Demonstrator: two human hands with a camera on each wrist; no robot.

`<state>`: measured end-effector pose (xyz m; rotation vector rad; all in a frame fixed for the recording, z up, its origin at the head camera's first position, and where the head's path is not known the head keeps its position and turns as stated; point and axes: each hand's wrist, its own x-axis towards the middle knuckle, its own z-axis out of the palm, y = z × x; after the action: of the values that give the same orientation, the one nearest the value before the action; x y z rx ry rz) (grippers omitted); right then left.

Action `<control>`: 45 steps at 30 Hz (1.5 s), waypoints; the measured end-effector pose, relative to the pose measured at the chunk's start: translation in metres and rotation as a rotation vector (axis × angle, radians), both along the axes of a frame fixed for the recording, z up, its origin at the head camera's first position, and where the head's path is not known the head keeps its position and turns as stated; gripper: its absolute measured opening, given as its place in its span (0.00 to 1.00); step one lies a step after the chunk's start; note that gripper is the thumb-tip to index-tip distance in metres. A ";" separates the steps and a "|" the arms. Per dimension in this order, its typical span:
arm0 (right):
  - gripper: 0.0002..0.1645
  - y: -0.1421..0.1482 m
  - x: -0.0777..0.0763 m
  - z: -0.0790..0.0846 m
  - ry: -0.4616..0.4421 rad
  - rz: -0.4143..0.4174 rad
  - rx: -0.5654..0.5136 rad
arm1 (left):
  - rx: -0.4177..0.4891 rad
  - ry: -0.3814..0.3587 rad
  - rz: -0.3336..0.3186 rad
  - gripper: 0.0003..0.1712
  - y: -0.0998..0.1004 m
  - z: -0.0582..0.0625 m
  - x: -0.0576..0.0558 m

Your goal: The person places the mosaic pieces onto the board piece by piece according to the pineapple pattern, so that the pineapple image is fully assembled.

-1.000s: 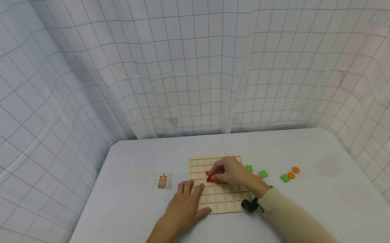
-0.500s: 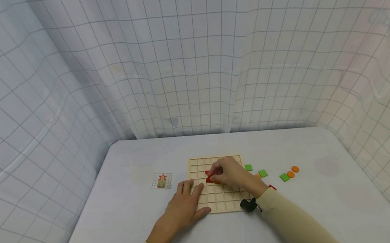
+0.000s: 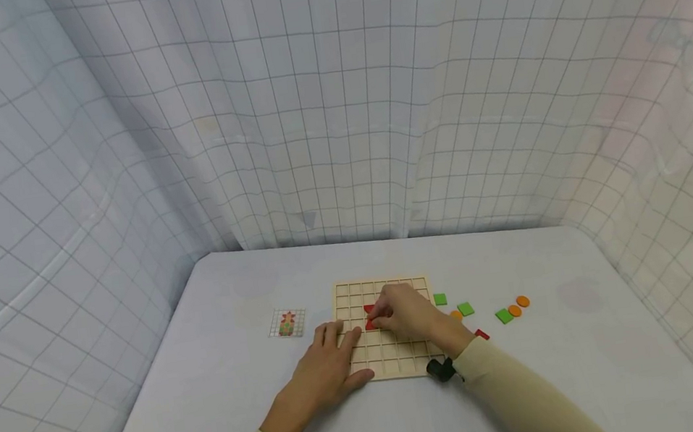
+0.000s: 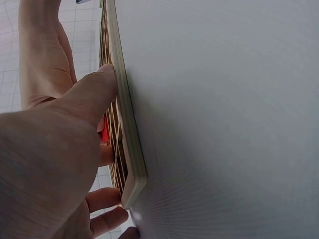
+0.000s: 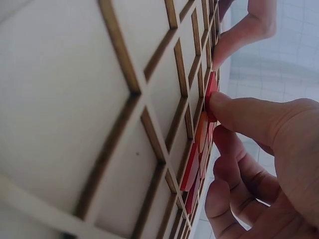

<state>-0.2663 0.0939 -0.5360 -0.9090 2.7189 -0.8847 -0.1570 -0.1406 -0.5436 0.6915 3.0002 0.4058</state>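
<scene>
The right hand (image 3: 408,311) has its fingers bent, with thumb and index pinching a red piece (image 5: 211,87) at the upper left part of the board (image 3: 393,367); whether the piece lies fully down in its cell, I cannot tell. Just beside it sits an orange piece (image 5: 201,132), with other red pieces (image 5: 189,169) in nearby cells.

The left hand (image 3: 323,376) grasps nothing: its fingers are spread, resting on the board's left side, while its thumb lies along the near edge, close to the corner.

The board, a pale grid of square cells, lies flat on the worktop (image 3: 539,380). Left of it is a small card (image 3: 287,324) with a coloured figure on a grid. To the right lie three green squares (image 3: 466,309), three orange discs (image 3: 515,311) and, next to the right sleeve (image 3: 521,394), a spare red piece (image 3: 482,334), partly hidden. Behind the worktop hangs a checked white curtain (image 3: 331,101).
</scene>
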 end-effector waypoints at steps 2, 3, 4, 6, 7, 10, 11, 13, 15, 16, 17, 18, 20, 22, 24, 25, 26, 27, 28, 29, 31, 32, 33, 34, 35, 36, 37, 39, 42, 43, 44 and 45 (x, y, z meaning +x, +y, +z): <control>0.05 -0.001 0.001 0.000 0.008 0.003 0.008 | 0.005 0.008 -0.003 0.44 0.000 0.000 0.000; 0.05 -0.001 0.001 0.000 0.013 0.007 0.011 | 0.006 0.010 -0.003 0.44 0.000 0.000 0.000; 0.05 -0.001 0.002 0.000 0.018 0.011 0.013 | 0.006 0.009 -0.002 0.43 0.000 0.000 0.000; 0.05 -0.001 0.002 0.000 0.029 0.021 0.018 | 0.006 0.021 -0.007 0.43 0.000 0.001 0.001; 0.05 -0.002 0.002 0.000 0.034 0.026 0.018 | 0.006 0.028 -0.010 0.43 0.000 0.001 0.001; 0.05 -0.002 0.003 0.000 0.047 0.029 0.023 | 0.005 0.030 -0.013 0.43 0.000 0.000 0.001; 0.06 -0.002 0.003 -0.001 0.053 0.029 0.025 | 0.007 0.029 -0.013 0.43 0.000 0.001 0.001; 0.06 -0.001 0.004 -0.002 0.063 0.030 0.028 | 0.013 0.026 -0.012 0.43 0.000 0.001 0.002; 0.07 -0.001 0.004 -0.002 0.068 0.029 0.029 | 0.022 0.025 -0.012 0.42 0.000 0.001 0.002; 0.07 0.000 0.004 -0.002 0.068 0.029 0.027 | 0.025 0.028 -0.014 0.42 0.000 0.001 0.003; 0.07 0.000 0.004 -0.002 0.063 0.028 0.022 | 0.024 0.025 -0.012 0.42 0.000 0.001 0.003; 0.08 0.001 0.004 -0.002 0.060 0.027 0.017 | 0.022 0.028 -0.013 0.42 0.000 0.001 0.003; 0.08 0.002 0.004 -0.001 0.051 0.023 0.010 | 0.020 0.027 -0.013 0.43 0.000 0.000 0.003; 0.09 0.003 0.005 0.000 0.045 0.021 0.000 | 0.016 0.026 -0.010 0.43 0.000 -0.001 0.003; 0.11 0.006 0.005 0.001 0.051 0.017 -0.004 | 0.012 0.025 -0.007 0.43 0.000 -0.001 0.003; 0.12 0.007 0.005 0.002 0.054 0.012 -0.003 | 0.014 0.026 -0.005 0.44 0.000 -0.002 0.002; 0.13 0.009 0.005 0.002 0.064 0.009 -0.004 | 0.014 0.027 -0.005 0.43 0.000 -0.003 0.002; 0.13 0.011 0.005 0.002 0.074 0.009 -0.008 | 0.012 0.028 -0.003 0.43 0.000 -0.003 0.002; 0.13 0.013 0.005 0.003 0.082 0.003 -0.005 | 0.010 0.026 -0.002 0.44 0.000 -0.003 0.002; 0.13 0.016 0.005 0.004 0.091 -0.004 -0.001 | 0.009 0.025 0.000 0.44 0.000 -0.003 0.002; 0.12 0.021 0.003 0.004 0.104 -0.019 -0.002 | 0.008 0.021 0.004 0.44 0.000 -0.003 0.002; 0.12 0.025 0.002 0.004 0.109 -0.029 -0.006 | 0.009 0.014 0.007 0.44 0.001 -0.002 0.002; 0.12 0.028 0.002 0.005 0.107 -0.043 -0.007 | 0.007 0.008 0.011 0.44 0.001 -0.001 0.002; 0.12 0.031 0.001 0.005 0.104 -0.061 -0.008 | 0.007 0.002 0.013 0.45 0.001 -0.001 0.002; 0.12 0.035 0.000 0.005 0.103 -0.072 -0.012 | 0.007 -0.002 0.016 0.45 0.001 0.000 0.002; 0.12 0.039 -0.001 0.005 0.101 -0.086 -0.016 | 0.007 -0.004 0.019 0.45 0.001 0.000 0.002; 0.12 0.043 -0.001 0.006 0.095 -0.100 -0.016 | 0.005 -0.008 0.021 0.45 0.001 0.000 0.002; 0.12 0.051 -0.002 0.006 0.087 -0.128 -0.016 | 0.000 -0.011 0.023 0.46 0.001 0.000 0.002; 0.12 0.064 -0.004 0.004 0.073 -0.164 -0.021 | 0.003 -0.013 0.023 0.46 0.001 -0.001 0.002; 0.12 0.068 -0.004 0.004 0.070 -0.174 -0.023 | 0.003 -0.014 0.022 0.46 0.001 -0.002 0.002; 0.12 0.073 -0.005 0.004 0.069 -0.183 -0.025 | 0.003 -0.014 0.022 0.46 0.001 -0.002 0.001; 0.12 0.077 -0.005 0.003 0.068 -0.189 -0.028 | 0.003 -0.013 0.021 0.46 0.000 -0.001 0.001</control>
<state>-0.2714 0.1706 -0.5325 -0.7079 2.8954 -0.9434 -0.1557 -0.1401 -0.5449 0.6553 2.9977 0.4149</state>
